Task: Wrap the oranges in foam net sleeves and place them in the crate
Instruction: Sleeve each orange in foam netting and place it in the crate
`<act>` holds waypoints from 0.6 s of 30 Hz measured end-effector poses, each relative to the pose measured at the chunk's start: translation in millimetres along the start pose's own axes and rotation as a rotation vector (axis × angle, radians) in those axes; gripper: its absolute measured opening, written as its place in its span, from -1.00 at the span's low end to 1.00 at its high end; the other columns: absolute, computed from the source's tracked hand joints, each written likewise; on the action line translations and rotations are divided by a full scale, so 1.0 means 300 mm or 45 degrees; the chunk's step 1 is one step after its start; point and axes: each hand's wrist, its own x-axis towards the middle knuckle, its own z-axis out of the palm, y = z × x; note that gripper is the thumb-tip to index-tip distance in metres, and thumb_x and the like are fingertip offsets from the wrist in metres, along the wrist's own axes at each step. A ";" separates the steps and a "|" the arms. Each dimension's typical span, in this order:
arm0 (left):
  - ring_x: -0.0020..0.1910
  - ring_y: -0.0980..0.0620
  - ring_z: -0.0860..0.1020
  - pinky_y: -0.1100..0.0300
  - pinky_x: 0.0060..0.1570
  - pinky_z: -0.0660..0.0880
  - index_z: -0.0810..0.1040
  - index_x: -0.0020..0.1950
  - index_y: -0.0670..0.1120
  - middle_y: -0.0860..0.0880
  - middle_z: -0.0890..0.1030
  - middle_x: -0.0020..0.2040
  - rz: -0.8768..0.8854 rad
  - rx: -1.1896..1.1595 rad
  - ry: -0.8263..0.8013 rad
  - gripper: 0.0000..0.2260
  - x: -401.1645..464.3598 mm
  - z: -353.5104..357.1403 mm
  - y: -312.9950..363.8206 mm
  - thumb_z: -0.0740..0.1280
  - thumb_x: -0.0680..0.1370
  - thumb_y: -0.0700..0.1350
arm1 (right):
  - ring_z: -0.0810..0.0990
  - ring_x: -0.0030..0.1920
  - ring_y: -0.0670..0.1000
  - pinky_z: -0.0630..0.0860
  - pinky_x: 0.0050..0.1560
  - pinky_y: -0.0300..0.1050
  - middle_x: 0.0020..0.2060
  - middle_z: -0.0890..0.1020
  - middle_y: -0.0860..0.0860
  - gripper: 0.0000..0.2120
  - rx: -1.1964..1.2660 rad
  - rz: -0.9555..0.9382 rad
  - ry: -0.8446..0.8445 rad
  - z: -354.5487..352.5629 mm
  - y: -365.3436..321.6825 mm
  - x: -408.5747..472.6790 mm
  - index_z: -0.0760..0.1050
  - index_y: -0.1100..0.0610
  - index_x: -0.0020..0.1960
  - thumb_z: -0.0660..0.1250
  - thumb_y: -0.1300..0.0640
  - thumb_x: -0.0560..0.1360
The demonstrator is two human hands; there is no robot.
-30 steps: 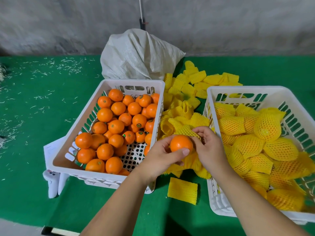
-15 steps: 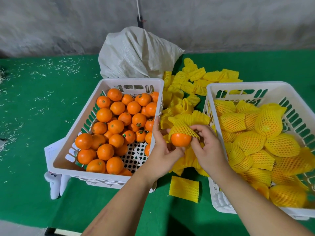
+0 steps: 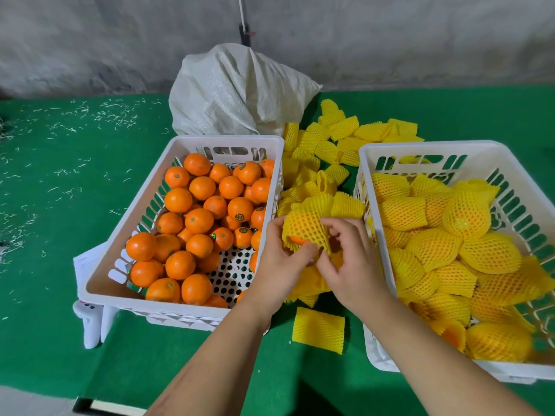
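Note:
Between the two crates, both my hands hold one orange [image 3: 295,240] almost fully covered by a yellow foam net sleeve [image 3: 306,226]. My left hand [image 3: 280,262] grips it from the left and below. My right hand [image 3: 348,259] pinches the sleeve's lower right edge. The left white crate [image 3: 99,283] holds several bare oranges [image 3: 198,220]. The right white crate [image 3: 372,151] holds several wrapped oranges [image 3: 435,247].
A pile of loose yellow sleeves [image 3: 327,145] lies between and behind the crates, and one flat sleeve [image 3: 318,329] lies near the table's front. A white woven sack [image 3: 237,91] stands at the back against the wall. The green table [image 3: 60,205] carries scattered white shreds at the left.
The sleeve has been drawn down over the orange, which was bare a second ago and half covered half a second ago. Both hands stayed between the crates.

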 end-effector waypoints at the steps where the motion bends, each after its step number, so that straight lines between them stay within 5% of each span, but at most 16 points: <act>1: 0.10 -0.11 0.67 -0.15 0.10 0.65 0.39 0.40 0.17 -0.01 0.65 0.13 -0.014 -0.028 -0.072 -0.46 -0.001 -0.003 -0.001 0.49 0.50 -0.14 | 0.37 0.15 -0.27 0.33 0.13 -0.54 0.18 0.40 0.00 -0.55 -0.025 0.022 -0.019 0.004 0.003 0.000 0.42 0.13 0.36 0.36 0.29 0.49; 4: 0.08 -0.12 0.66 -0.17 0.11 0.62 0.38 0.45 0.21 -0.03 0.64 0.16 0.008 -0.065 -0.150 -0.40 -0.007 -0.012 0.010 0.46 0.53 -0.25 | 0.41 0.16 -0.14 0.30 0.16 -0.54 0.15 0.41 0.01 -0.66 -0.014 -0.033 0.033 -0.003 0.001 0.008 0.44 0.10 0.25 0.25 0.21 0.48; 8: 0.26 -0.30 0.57 -0.37 0.19 0.55 0.37 0.46 0.04 -0.21 0.54 0.30 0.091 -0.007 0.006 -0.36 -0.012 -0.008 0.018 0.51 0.45 -0.26 | 0.45 0.08 -0.11 0.36 0.11 -0.38 0.06 0.43 0.01 -0.78 0.091 -0.230 0.021 -0.010 -0.003 -0.006 0.42 0.11 0.09 0.30 0.24 0.46; 12: 0.22 0.00 0.57 -0.04 0.11 0.58 0.33 0.43 0.13 -0.03 0.53 0.28 0.111 0.183 0.141 -0.28 0.004 -0.013 0.012 0.59 0.40 -0.23 | 0.40 0.25 -0.23 0.40 0.12 -0.45 0.26 0.34 -0.04 -0.44 0.416 0.280 -0.381 -0.026 -0.022 -0.010 0.16 -0.13 0.37 0.30 -0.31 0.52; 14: 0.26 0.12 0.55 0.11 0.16 0.56 0.31 0.49 0.07 0.04 0.52 0.31 0.164 0.266 0.121 -0.28 0.004 -0.011 0.011 0.62 0.46 -0.20 | 0.38 0.32 -0.26 0.42 0.14 -0.40 0.40 0.31 -0.13 -0.22 0.546 0.593 -0.573 -0.025 -0.026 0.008 0.02 -0.29 0.46 0.22 -0.56 0.39; 16: 0.29 0.25 0.53 0.32 0.17 0.53 0.32 0.54 -0.04 0.11 0.52 0.33 0.241 0.348 0.027 -0.33 -0.005 -0.008 0.007 0.57 0.52 -0.19 | 0.38 0.37 -0.18 0.39 0.16 -0.36 0.44 0.31 -0.20 -0.05 0.588 0.720 -0.723 -0.005 -0.019 0.022 -0.07 -0.32 0.54 0.32 -0.54 0.33; 18: 0.29 0.32 0.52 0.40 0.17 0.50 0.34 0.56 -0.06 0.18 0.52 0.34 0.242 0.420 -0.005 -0.38 -0.008 -0.009 0.003 0.54 0.56 -0.18 | 0.43 0.36 -0.17 0.42 0.11 -0.39 0.39 0.40 -0.21 -0.09 0.625 0.761 -0.715 0.012 -0.012 0.029 0.03 -0.28 0.56 0.46 -0.35 0.38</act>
